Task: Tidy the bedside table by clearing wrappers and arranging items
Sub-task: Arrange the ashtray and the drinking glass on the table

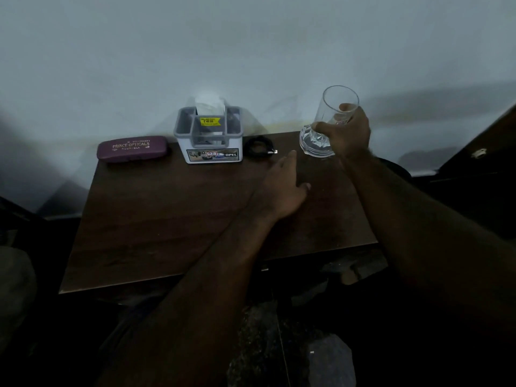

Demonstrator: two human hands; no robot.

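— What is the right hand (347, 132) doing?
— Gripping a clear, facet-based glass (332, 121), tilted, at the dark wooden table's (167, 213) back right corner.
— And the left hand (282, 188)?
— Fingers straight, holding nothing, near a coiled black cable (258, 146), white plastic organiser (209, 135) and oblong purple case (132, 148).

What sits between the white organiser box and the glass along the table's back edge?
In the head view, a coiled black cable lies between the organiser box and the glass.

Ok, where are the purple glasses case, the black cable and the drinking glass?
purple glasses case (132, 148): head view, middle of its lid.
black cable (249, 146): head view, left side of the coil.
drinking glass (333, 106): head view, clear wall near the rim.
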